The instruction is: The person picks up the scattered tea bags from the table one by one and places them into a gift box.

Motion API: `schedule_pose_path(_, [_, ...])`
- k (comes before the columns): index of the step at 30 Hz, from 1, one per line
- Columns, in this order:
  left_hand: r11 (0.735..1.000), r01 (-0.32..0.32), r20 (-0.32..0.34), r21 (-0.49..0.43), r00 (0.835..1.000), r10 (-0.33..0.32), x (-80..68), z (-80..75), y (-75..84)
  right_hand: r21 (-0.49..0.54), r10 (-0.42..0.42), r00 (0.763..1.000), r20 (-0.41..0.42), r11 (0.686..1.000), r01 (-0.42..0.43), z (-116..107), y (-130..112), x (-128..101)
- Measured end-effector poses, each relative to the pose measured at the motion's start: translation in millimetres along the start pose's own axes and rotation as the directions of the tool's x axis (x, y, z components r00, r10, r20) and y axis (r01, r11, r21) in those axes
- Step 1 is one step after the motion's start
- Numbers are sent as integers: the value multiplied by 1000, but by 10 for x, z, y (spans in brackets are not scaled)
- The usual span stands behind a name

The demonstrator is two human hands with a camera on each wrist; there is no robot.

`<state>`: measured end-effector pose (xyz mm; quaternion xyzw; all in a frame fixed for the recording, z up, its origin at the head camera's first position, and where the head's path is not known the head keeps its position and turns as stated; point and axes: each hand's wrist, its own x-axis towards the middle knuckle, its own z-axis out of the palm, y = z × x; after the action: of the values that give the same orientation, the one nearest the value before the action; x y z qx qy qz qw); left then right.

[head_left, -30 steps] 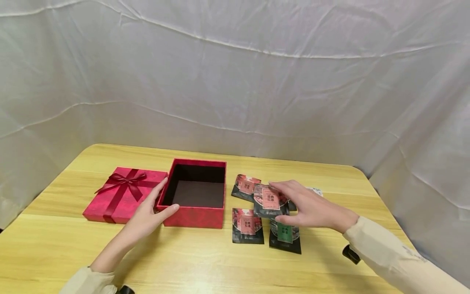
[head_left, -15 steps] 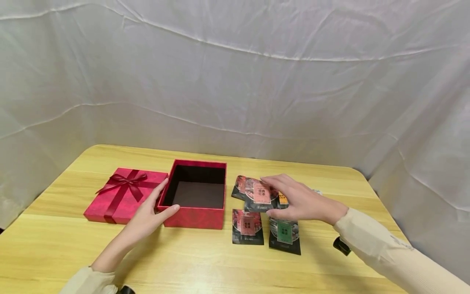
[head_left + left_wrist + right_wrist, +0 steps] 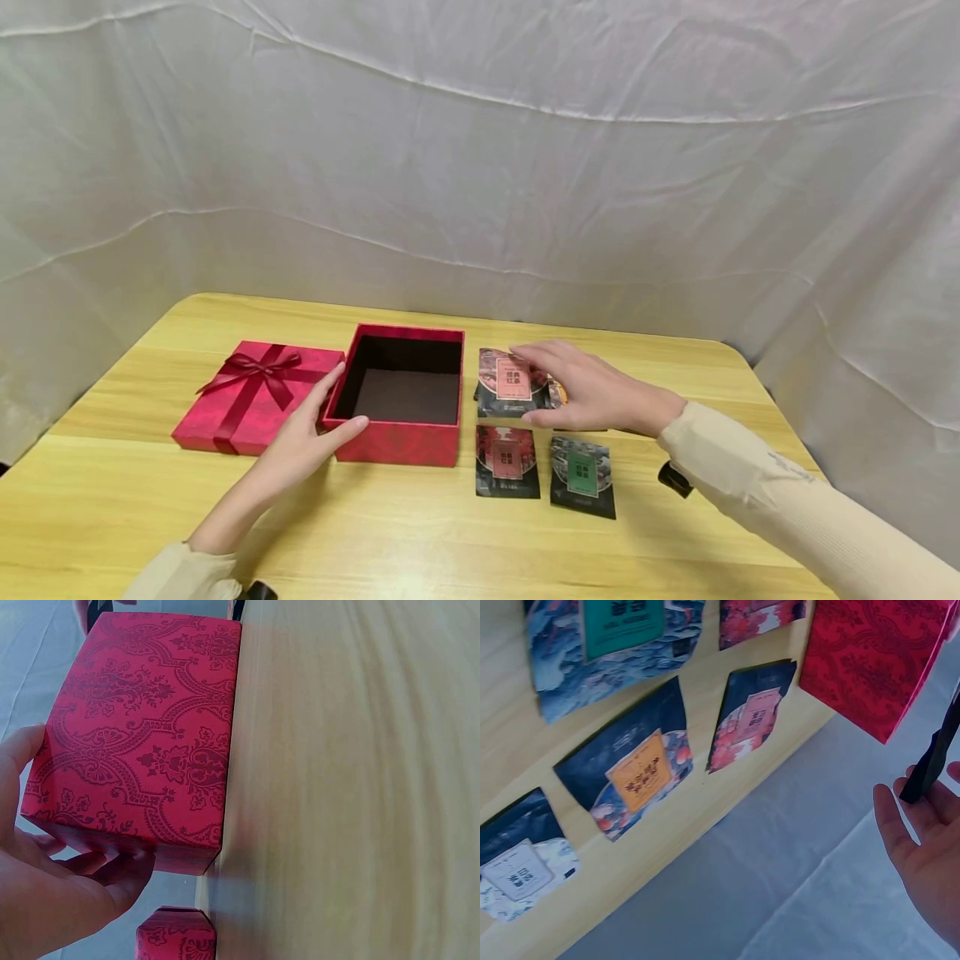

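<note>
A red gift box point(image 3: 397, 442) with a dark interior stands uncovered on the table, and its patterned front wall fills the left wrist view. My left hand point(image 3: 307, 429) grips its near left corner, thumb at the front rim and fingers against the side wall. To the right of the box, my right hand point(image 3: 592, 390) pinches a dark tea sachet point(image 3: 508, 385) with a pink label between thumb and fingers. Seen edge-on, this sachet point(image 3: 931, 761) hangs off the table surface in the right wrist view. Under it lies another pink-labelled sachet point(image 3: 754, 716).
A red lid point(image 3: 258, 396) with a ribbon bow lies left of the box. More sachets lie on the table: a red-labelled one point(image 3: 507, 462), a green-labelled one point(image 3: 582, 477), an orange-labelled one point(image 3: 637, 776) and a white-labelled one point(image 3: 521, 866). Pale cloth point(image 3: 480, 167) hangs behind.
My right hand has moved left and slightly away from me with the pink-labelled sachet, now over the far left sachet. The left hand and the box have stayed in place.
</note>
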<state>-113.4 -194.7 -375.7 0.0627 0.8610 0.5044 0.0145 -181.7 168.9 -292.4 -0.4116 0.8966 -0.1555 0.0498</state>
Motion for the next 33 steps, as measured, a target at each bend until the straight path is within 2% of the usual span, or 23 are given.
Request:
schedule_pose_path(6, [1000,0,5,-12,1000,0,0,-1,7,4,-32,998,47,999,32,5,-95,112])
schedule_pose_path(12, [1000,1,7,-14,1000,-1,-1,-5,14,16,-16,998,54,1000,16,7,-172,217])
schedule_pose_path(19, [1000,9,14,-9,1000,-9,-3,-15,17,94,34,998,44,995,-38,3,-224,364])
schedule_pose_path(25, [1000,11,13,-4,1000,-11,-6,-15,11,49,32,999,40,998,-33,-16,-306,496])
schedule_pose_path(33, [1000,12,-2,1,1000,-12,3,3,26,-1,32,995,100,999,-33,-38,-473,677])
